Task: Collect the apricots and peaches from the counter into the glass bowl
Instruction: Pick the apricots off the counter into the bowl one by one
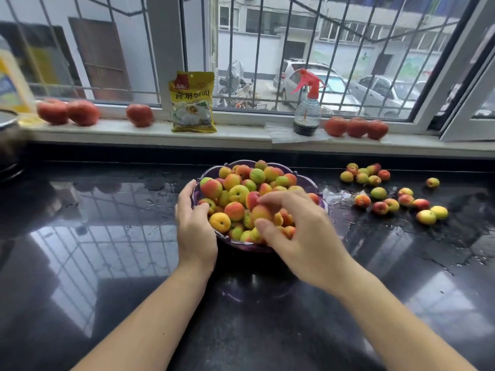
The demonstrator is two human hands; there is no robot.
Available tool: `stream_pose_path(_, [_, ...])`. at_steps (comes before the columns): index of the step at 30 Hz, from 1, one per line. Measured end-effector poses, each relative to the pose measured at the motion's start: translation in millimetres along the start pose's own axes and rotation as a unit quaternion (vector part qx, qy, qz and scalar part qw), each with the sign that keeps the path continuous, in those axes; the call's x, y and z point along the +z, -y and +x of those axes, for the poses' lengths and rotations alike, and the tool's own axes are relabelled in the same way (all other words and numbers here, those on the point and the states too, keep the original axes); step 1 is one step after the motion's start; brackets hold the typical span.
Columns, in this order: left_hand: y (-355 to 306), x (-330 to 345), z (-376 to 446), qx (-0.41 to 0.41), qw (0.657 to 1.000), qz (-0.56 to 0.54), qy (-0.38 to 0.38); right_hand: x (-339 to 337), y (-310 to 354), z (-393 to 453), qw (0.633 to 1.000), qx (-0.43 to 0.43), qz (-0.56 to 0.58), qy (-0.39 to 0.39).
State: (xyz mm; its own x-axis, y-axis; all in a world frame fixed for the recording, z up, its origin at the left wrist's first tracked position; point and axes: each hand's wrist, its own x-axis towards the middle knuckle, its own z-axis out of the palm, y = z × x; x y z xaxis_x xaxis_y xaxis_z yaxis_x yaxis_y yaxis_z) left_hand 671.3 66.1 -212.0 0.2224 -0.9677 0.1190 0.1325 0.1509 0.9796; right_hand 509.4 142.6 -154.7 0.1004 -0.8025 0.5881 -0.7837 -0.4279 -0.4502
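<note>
On the counter: glass bowl [308, 180] heaped with fruit
Left hand [194, 226]: grips bowl's near-left rim
Right hand [300, 231]: over the heap — fingers curled round an apricot [261, 212]
Loose fruit [388, 194]: right of bowl — well apart

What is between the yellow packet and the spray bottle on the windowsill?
Nothing: in the head view the sill between the yellow packet and spray bottle is bare.

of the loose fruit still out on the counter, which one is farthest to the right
The lone small yellow-red fruit. It lies by itself on the counter, apart from the two clusters, just right of the yellow one ending the nearer cluster.
</note>
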Motion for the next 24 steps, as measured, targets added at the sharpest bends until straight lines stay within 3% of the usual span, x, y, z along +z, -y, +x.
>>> stream_pose_path(2, [1,0,0,-0.001,1.0,-0.004,0.002,7,9,6,0.998,-0.004,-0.021,0.056])
stream_pose_path(6, [-2,-1,-2,-0.013,1.0,-0.002,0.01,20,10,13,0.989,-0.042,-0.127,0.07])
stream_pose_path(8, [-4,-2,-2,-0.015,1.0,-0.002,0.009,22,6,9,0.99,-0.053,-0.125,0.029])
stream_pose_path(11, [-6,-1,-3,-0.017,1.0,0.001,0.006,20,-4,-10,0.988,-0.06,-0.071,-0.125])
stream_pose_path(14, [-5,-1,-1,-0.011,1.0,0.006,0.005,13,-27,-15,0.972,0.091,0.017,-0.215])
stream_pose_path(16, [-2,-2,0,-0.007,1.0,0.006,0.006,7,-49,-9,0.941,0.222,0.083,-0.243])
stream_pose_path(18, [0,-1,1,-0.002,1.0,0.004,0.006,3,-76,-4,0.913,0.31,0.08,-0.253])
stream_pose_path(21, [0,-1,1,0.005,1.0,-0.001,0.003,-9,-116,9,0.901,0.391,-0.008,-0.187])
stream_pose_path(24, [1,0,3,0.003,1.0,-0.001,-0.001,-24,-145,23,0.895,0.414,-0.137,-0.097])
